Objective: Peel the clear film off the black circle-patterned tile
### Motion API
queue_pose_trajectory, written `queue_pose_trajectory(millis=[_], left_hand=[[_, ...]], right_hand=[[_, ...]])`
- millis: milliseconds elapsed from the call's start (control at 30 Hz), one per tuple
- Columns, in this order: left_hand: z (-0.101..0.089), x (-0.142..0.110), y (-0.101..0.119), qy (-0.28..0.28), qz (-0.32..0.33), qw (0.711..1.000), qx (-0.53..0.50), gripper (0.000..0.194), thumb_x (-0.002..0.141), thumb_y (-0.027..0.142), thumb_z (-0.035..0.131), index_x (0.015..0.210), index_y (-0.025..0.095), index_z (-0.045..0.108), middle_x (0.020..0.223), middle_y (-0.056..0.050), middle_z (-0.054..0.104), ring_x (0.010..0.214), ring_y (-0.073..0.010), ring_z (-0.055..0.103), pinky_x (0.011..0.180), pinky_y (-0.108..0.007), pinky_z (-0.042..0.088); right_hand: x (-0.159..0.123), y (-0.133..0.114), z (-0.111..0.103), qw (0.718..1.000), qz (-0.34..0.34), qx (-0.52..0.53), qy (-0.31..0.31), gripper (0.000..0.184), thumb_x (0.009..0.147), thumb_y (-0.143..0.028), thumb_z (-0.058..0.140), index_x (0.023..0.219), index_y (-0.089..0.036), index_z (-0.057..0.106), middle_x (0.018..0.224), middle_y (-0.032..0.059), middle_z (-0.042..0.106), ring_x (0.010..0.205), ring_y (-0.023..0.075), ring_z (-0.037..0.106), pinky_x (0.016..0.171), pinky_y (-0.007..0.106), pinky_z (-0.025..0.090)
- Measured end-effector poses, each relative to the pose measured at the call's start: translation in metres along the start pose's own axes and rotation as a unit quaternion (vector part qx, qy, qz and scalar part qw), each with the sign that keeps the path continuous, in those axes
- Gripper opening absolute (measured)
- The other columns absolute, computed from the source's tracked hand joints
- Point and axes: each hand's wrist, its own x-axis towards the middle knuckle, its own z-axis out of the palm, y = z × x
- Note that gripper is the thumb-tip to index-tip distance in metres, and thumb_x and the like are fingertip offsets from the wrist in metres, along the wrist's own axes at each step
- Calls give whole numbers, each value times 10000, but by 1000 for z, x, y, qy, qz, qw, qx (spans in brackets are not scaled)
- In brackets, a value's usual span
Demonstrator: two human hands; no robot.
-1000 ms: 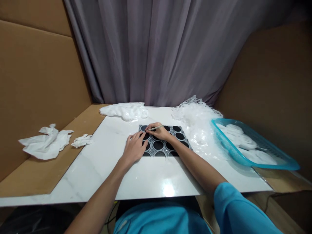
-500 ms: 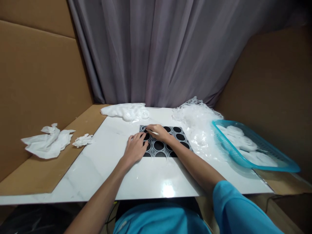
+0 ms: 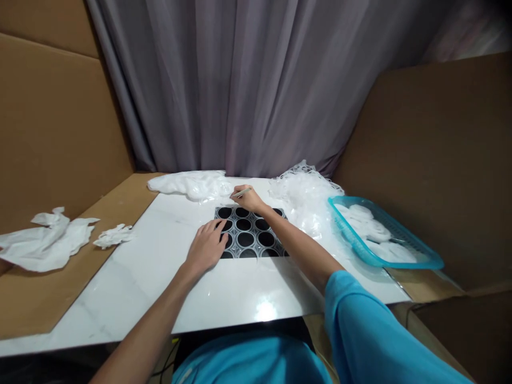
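A black sheet [image 3: 256, 224] patterned with rows of dark circles ringed in grey-white lies on the table before me. My left hand [image 3: 207, 245] rests with its fingers stretched out over the sheet's left edge. Beyond the sheet's far edge, my right hand [image 3: 248, 199] is closed around a slim, pale, pen-like tool [image 3: 242, 193]. Its tip reaches toward the right end of a soft white heap [image 3: 188, 184] at the back; whether it touches is too small to tell. My forearm covers part of the sheet's right side.
Right of the sheet spreads a pile of thin white stringy material [image 3: 304, 194]. A blue basket [image 3: 400, 264] holding white soft pieces stands farther right. Crumpled white tissue [image 3: 50, 242] and a smaller wad [image 3: 114, 236] lie left. Cardboard walls [image 3: 48, 117] flank the table; a grey curtain [image 3: 224, 85] hangs behind.
My right hand has lifted off the sheet's upper left and moved away past its far edge, still holding the slim tool. My left hand stays on the sheet. The whole view has shifted somewhat.
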Motion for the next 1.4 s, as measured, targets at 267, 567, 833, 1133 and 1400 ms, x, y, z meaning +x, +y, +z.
queue_pose_trajectory(millis=[267, 567, 833, 1133, 1400], left_hand=[[-2, -1, 3, 18, -7, 1000, -7, 552, 1135, 341, 422, 1680, 253, 432, 1637, -112, 597, 1497, -302, 543, 1272, -535, 408], [-4, -2, 8, 14, -5, 1000, 14, 483, 1145, 347, 413, 1608, 254, 513, 1605, -113, 613, 1469, -306, 551, 1259, -531, 408], [-1, 0, 9, 19, -19, 999, 23, 475, 1154, 371, 395, 1595, 249, 523, 1594, -114, 612, 1455, -318, 540, 1241, -537, 422], [-1, 1, 9, 11, -15, 999, 29, 481, 1152, 379, 417, 1604, 251, 521, 1608, -109, 604, 1477, -321, 520, 1253, -537, 409], [-3, 0, 6, 11, -6, 1000, 12, 456, 1155, 350, 413, 1587, 270, 535, 1593, -102, 616, 1468, -290, 542, 1251, -505, 410]], right_hand=[[-30, -5, 9, 952, -2, 296, -77, 244, 857, -373, 851, 793, -158, 757, 855, 94, 826, 800, 204, 736, 705, 289, 572], [-32, -6, 21, 937, -10, 333, -106, 200, 833, -354, 862, 787, -177, 782, 983, 105, 856, 933, 225, 783, 853, 344, 633], [-35, 1, 29, 935, -36, 340, -94, 156, 851, -322, 841, 818, -172, 811, 961, 97, 851, 859, 207, 771, 834, 340, 636], [-41, 5, 32, 931, -19, 355, -82, 164, 856, -325, 851, 852, -163, 825, 1030, 111, 857, 918, 230, 786, 877, 357, 636], [-45, 4, 25, 934, -20, 349, -72, 164, 877, -329, 840, 837, -173, 811, 1048, 115, 855, 937, 229, 791, 890, 359, 635]])
